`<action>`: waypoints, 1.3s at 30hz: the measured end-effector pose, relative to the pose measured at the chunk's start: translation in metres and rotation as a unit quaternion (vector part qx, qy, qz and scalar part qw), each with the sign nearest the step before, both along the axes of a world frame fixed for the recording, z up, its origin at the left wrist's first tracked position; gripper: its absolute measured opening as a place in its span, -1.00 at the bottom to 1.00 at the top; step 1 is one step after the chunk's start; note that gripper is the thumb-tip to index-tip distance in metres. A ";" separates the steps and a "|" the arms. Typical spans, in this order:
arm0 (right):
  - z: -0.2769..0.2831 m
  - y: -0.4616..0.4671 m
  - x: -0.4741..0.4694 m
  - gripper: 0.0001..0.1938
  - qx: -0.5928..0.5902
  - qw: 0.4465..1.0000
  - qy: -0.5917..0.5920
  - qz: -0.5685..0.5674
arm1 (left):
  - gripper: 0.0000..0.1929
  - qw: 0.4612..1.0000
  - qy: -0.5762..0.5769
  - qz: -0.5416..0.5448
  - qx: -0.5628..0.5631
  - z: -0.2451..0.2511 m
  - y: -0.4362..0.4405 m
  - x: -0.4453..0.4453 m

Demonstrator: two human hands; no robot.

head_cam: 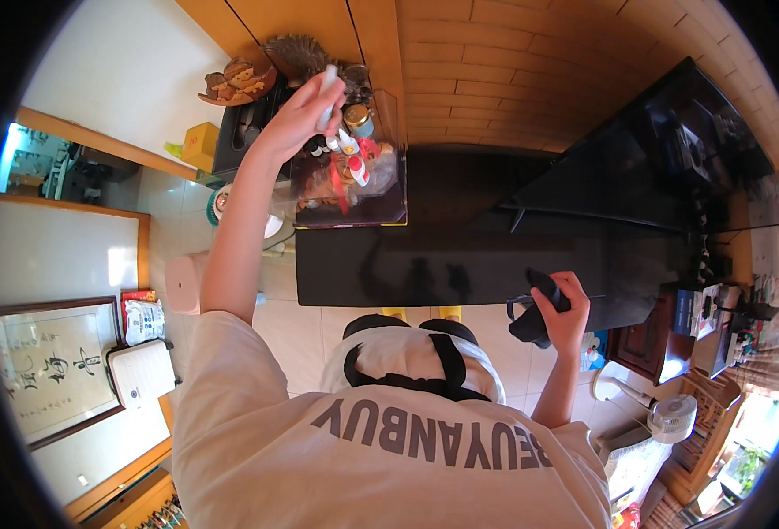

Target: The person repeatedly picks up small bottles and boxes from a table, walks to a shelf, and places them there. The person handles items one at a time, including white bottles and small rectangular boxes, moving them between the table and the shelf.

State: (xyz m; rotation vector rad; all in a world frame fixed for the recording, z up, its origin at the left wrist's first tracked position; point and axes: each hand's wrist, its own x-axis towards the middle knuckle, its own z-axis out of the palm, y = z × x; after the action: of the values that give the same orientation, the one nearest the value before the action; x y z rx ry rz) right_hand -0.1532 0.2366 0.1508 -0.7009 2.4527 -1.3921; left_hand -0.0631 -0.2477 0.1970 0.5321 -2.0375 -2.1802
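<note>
My left hand is raised over the far left end of the black cabinet, gripping a slim white object that could be a bottle or tube. Just below it stand several small bottles, among them a red-and-white one, and a jar with a gold lid. These are on a clear display case with a red ribbon and brownish contents. At the cabinet's front edge, my right hand holds a bunched black cloth, part of which hangs down.
A large black television stands on the black cabinet top to the right. Carved wooden ornaments sit at the far left. A pink stool and white suitcase are on my left; a white fan is on my right.
</note>
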 end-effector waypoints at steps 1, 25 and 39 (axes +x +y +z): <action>0.001 0.000 0.000 -0.77 0.000 1.000 -0.004 0.000 | -0.77 0.998 0.046 0.006 0.047 0.008 0.007 0.002; -0.004 0.009 0.003 -0.78 0.000 1.000 -0.023 -0.021 | -0.74 0.908 -0.002 -0.003 -0.419 -0.029 -0.015 -0.036; -0.008 0.009 0.007 -0.77 0.004 1.000 -0.013 -0.016 | -0.80 0.812 -0.052 0.005 -0.582 -0.070 -0.011 -0.033</action>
State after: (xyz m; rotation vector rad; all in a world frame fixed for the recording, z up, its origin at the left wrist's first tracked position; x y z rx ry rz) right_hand -0.1467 0.2459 0.1425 -0.6410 2.4578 -1.3935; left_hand -0.0959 -0.2586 0.1266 0.4409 -2.8259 -0.5375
